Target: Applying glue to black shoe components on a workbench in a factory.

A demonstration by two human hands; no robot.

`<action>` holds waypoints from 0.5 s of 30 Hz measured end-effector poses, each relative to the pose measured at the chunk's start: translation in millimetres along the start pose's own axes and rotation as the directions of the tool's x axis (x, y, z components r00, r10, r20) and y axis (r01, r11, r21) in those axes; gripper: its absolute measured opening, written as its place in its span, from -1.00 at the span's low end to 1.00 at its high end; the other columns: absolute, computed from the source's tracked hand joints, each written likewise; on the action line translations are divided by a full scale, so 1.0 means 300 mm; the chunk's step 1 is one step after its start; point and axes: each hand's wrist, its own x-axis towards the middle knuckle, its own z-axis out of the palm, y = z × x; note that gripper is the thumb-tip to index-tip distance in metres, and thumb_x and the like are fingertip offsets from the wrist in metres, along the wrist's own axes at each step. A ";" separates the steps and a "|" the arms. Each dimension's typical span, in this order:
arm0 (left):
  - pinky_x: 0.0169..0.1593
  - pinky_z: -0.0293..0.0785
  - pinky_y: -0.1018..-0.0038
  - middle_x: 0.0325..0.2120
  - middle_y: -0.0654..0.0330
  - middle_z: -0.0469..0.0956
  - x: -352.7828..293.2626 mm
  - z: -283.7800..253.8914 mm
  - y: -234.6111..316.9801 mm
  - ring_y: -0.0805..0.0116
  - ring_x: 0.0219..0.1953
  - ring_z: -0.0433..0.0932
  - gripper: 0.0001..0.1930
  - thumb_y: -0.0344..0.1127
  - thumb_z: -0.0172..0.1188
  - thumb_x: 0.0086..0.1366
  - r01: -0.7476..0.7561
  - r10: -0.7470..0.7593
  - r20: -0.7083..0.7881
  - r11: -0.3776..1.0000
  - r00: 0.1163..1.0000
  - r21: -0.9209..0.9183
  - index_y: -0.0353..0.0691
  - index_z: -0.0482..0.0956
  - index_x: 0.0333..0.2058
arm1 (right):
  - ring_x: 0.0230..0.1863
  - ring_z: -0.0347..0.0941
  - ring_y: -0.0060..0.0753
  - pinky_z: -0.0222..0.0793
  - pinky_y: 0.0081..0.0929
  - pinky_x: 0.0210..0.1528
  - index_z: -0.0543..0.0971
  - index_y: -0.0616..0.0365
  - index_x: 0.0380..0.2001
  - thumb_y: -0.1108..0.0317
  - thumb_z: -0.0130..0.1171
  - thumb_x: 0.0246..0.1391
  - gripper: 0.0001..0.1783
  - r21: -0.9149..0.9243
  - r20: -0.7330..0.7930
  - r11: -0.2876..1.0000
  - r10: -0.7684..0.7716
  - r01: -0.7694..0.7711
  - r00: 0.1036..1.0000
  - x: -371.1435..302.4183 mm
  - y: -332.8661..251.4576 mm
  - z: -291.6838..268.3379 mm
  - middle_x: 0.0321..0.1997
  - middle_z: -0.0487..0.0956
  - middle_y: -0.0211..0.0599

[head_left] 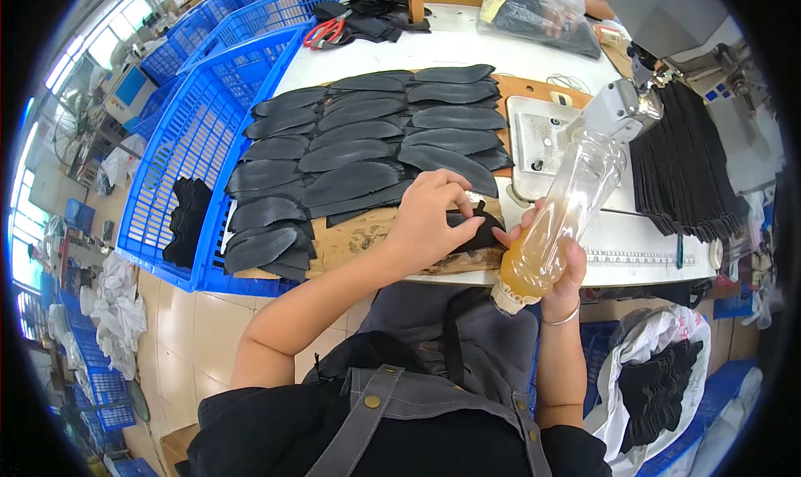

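My right hand (567,268) is wrapped round a clear plastic bottle (557,218) with yellowish liquid in it. The bottle is tilted, its pale cap at the lower left end. Its fingertips come close to a small black piece (486,233) at the table's front edge. My left hand (430,218) has thumb and forefinger curled together at that piece's left side; part of it is hidden by the fingers. Beyond the left hand, several curved dark-grey pieces (350,153) lie overlapping in rows on a brown board (355,237).
A machine head (622,110) with a light plate (534,139) stands at right, beside stacked black strips (684,160). Blue crates (163,193) line the left. Red-handled scissors (327,30) and a clear bag (538,22) lie at the back. A white sack (684,335) holds black pieces below right.
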 end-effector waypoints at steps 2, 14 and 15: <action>-0.06 0.31 0.38 -0.25 0.11 0.49 -0.004 -0.057 -0.005 0.18 -0.18 0.44 -0.80 -0.34 0.30 -0.05 0.086 -0.088 -0.004 0.987 0.996 -0.137 -0.24 0.44 -0.55 | -0.11 0.42 -0.18 0.19 0.00 0.17 0.18 0.19 0.09 -0.02 0.12 -0.13 -0.22 -0.031 0.042 0.999 0.010 -0.008 0.999 0.002 0.003 -0.001 -0.16 0.36 -0.18; -0.26 0.30 0.60 -0.50 0.33 0.48 0.261 -0.595 -0.053 0.55 -0.41 0.41 -0.78 -0.20 0.26 0.07 0.231 -0.234 -0.563 0.970 0.792 -0.079 -0.26 0.55 -0.50 | -0.15 0.46 -0.10 0.19 -0.02 0.16 0.21 0.25 0.05 0.03 0.27 -0.26 -0.16 0.033 0.021 0.999 0.016 -0.017 1.000 0.002 -0.012 -0.014 -0.20 0.40 -0.08; -0.18 0.34 0.56 -0.45 0.23 0.54 0.312 -0.573 -0.102 0.43 -0.34 0.47 -0.71 -0.16 0.29 0.04 0.248 -0.146 -0.579 0.963 0.802 0.101 -0.32 0.59 -0.46 | -0.15 0.46 -0.10 0.19 -0.02 0.16 0.21 0.25 0.05 0.03 0.27 -0.26 -0.16 0.032 0.029 0.999 0.012 -0.013 1.000 0.002 -0.011 -0.011 -0.20 0.40 -0.08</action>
